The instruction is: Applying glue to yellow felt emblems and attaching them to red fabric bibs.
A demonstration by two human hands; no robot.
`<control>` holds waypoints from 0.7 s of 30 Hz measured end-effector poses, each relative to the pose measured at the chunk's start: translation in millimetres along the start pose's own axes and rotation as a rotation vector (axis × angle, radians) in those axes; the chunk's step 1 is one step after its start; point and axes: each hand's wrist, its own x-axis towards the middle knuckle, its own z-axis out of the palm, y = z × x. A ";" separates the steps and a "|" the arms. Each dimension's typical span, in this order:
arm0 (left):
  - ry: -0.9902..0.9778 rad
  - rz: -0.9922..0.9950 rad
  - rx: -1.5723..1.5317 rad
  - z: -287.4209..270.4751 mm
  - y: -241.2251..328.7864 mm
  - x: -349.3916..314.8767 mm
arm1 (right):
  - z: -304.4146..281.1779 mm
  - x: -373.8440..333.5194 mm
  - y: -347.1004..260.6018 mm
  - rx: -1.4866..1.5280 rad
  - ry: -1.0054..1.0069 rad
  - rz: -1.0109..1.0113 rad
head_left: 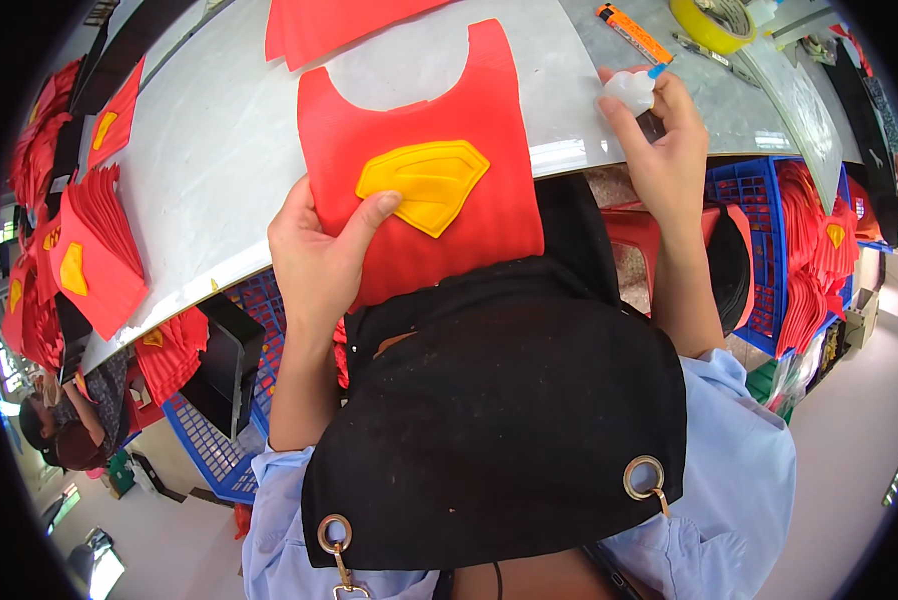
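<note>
My left hand (321,248) grips a red cut panel (434,110) by its left edge, the thumb on top against a raised yellow patch (429,180) at its middle. This panel has a deep rounded notch at its far end and two upright strips beside it. Its near edge hangs over the table edge by my black apron (489,420). At the right, my right hand (664,140) pinches a small translucent white bottle (631,90) with a blue tip, above the table. Farther back lies another red panel (344,25), partly cut off by the picture's edge.
An orange box cutter (634,35), a slim metal tool (714,58) and a yellow tape roll (714,22) lie at the far right of the grey table (199,150). Red panels with yellow patches (99,245) are stacked at the left. Blue crates (764,250) holding red pieces stand below.
</note>
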 end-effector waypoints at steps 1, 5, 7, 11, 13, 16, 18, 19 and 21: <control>0.014 0.009 -0.014 0.1 -0.9 -1.1 | -0.2 1.8 0.5 -0.048 -0.041 0.046; 0.047 0.071 -0.035 3.6 -5.3 -5.6 | 5.0 -11.3 -4.6 -0.125 0.485 -0.650; 0.047 0.065 -0.029 3.8 -4.7 -5.0 | 5.8 -35.4 -12.1 0.130 0.287 -0.688; 0.038 0.063 -0.017 -1.4 -6.8 -6.4 | 37.7 -38.9 -38.4 0.333 -0.352 0.051; 0.040 0.066 -0.036 -3.0 -9.1 -7.6 | 40.6 -27.8 -40.4 0.346 -0.450 0.096; 0.022 0.069 -0.129 -3.5 -3.7 -9.4 | 46.1 -19.2 -48.8 0.393 -0.522 0.058; 0.022 0.074 -0.175 -8.1 -0.3 -9.2 | 51.0 -14.2 -54.4 0.417 -0.566 0.034; 0.027 0.075 -0.166 -10.9 1.4 -8.4 | 53.7 -12.4 -57.3 0.361 -0.566 -0.006; 0.040 0.078 -0.151 -17.0 5.5 -6.1 | 59.3 -8.4 -63.5 0.249 -0.563 -0.088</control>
